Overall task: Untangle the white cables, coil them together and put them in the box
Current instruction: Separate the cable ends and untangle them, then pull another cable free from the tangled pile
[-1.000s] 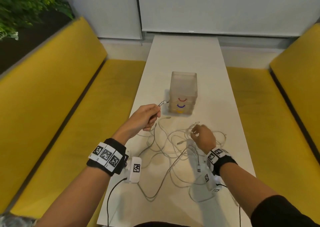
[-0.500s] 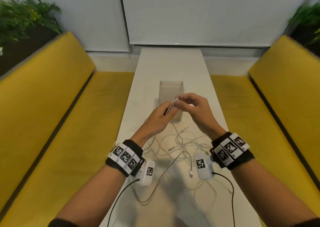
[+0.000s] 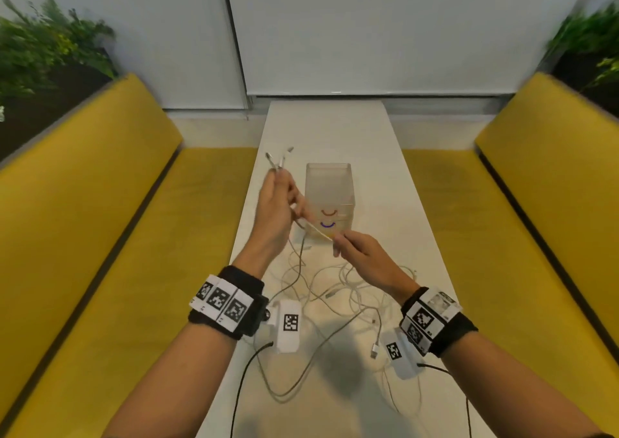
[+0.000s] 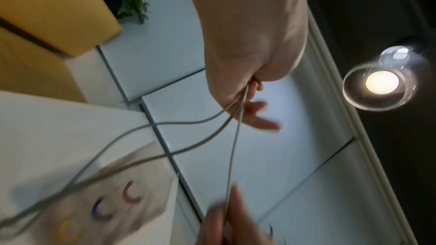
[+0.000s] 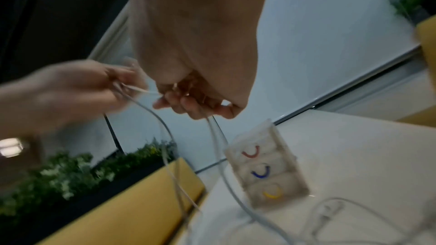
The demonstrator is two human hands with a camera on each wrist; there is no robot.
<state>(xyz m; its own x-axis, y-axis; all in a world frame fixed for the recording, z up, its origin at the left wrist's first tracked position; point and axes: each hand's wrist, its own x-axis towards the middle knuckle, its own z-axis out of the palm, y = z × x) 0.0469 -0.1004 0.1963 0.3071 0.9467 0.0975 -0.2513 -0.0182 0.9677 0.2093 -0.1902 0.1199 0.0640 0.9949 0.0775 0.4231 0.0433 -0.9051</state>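
Note:
Raised left of the box, my left hand [image 3: 278, 192] grips white cable ends, whose connectors [image 3: 278, 157] stick up above the fist. A short taut stretch of cable [image 3: 316, 231] runs from it to my right hand [image 3: 342, 242], which pinches it in front of the box. The rest of the white cables [image 3: 338, 292] lie in a loose tangle on the table, below and between my wrists. The translucent box [image 3: 329, 183], open at the top, stands upright behind my hands and has red, blue and yellow arcs on its front. In the left wrist view several cable strands [image 4: 232, 148] hang from my fist.
The narrow white table [image 3: 395, 210] runs away from me between two yellow benches [image 3: 110, 223]. Planters with green plants [image 3: 43, 52] stand behind both benches. Thin black wires trail from the wrist cameras [image 3: 286, 325] over the near table.
My hands met in front of the box, then drew apart. The left hand rose up and to the left with the cable ends. The right hand slid down the cable toward me.

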